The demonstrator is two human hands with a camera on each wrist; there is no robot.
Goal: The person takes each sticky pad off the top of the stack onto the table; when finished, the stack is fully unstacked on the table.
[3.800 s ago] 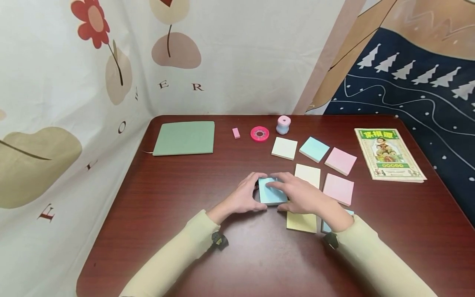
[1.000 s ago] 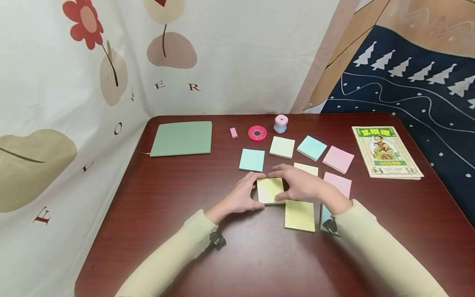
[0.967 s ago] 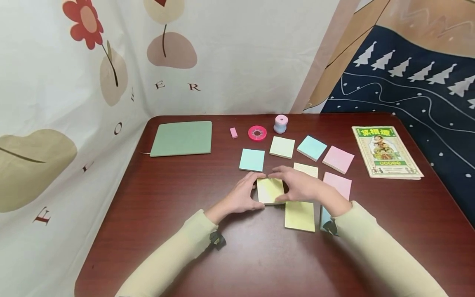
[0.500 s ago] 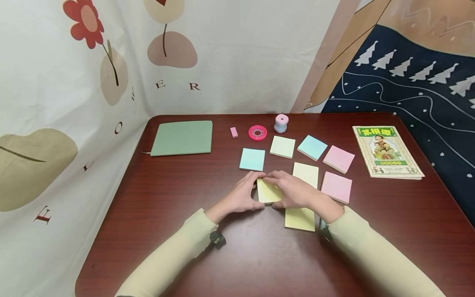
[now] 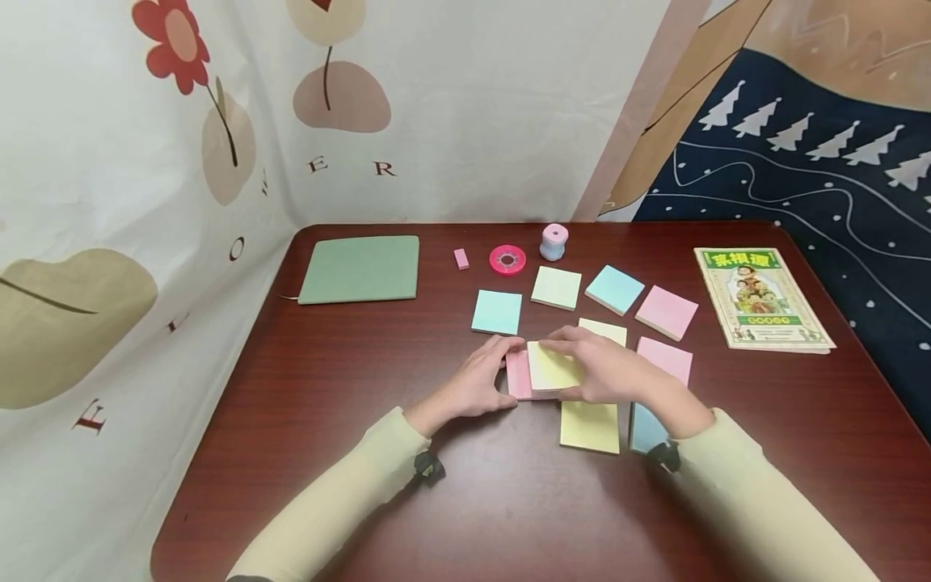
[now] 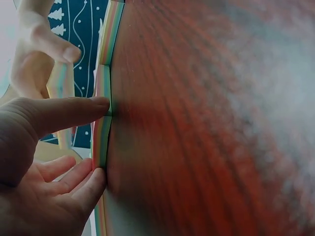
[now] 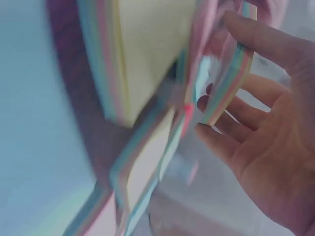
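My left hand (image 5: 478, 380) grips the left side of a pink-topped sticky note pad (image 5: 518, 376) lying on the table; its thumb is at the near edge, its fingers at the far one. Over the right part of that pad, my right hand (image 5: 614, 370) pinches a yellow-topped sticky note pad (image 5: 550, 370). In the right wrist view this held pad (image 7: 229, 78) shows striped coloured edges between thumb and fingers. The left wrist view has the right hand (image 6: 37, 51) with its pad raised above the table. A light-blue pad (image 5: 497, 312) lies just behind my left hand.
Around my right hand lie several more pads, among them a pale green one (image 5: 556, 288), a yellow one (image 5: 589, 428) and a blue one (image 5: 650, 432). Farther back are a green notebook (image 5: 360, 271), a pink eraser-like block (image 5: 461, 259), a red ring (image 5: 507, 260) and a spool-shaped item (image 5: 554, 242). A booklet (image 5: 764, 299) lies right.
The light-blue pad, earlier between my hands, now lies farther back. Since then my right hand has shifted the yellow-topped pad to the right, uncovering the pink-topped one; my left hand stays put.
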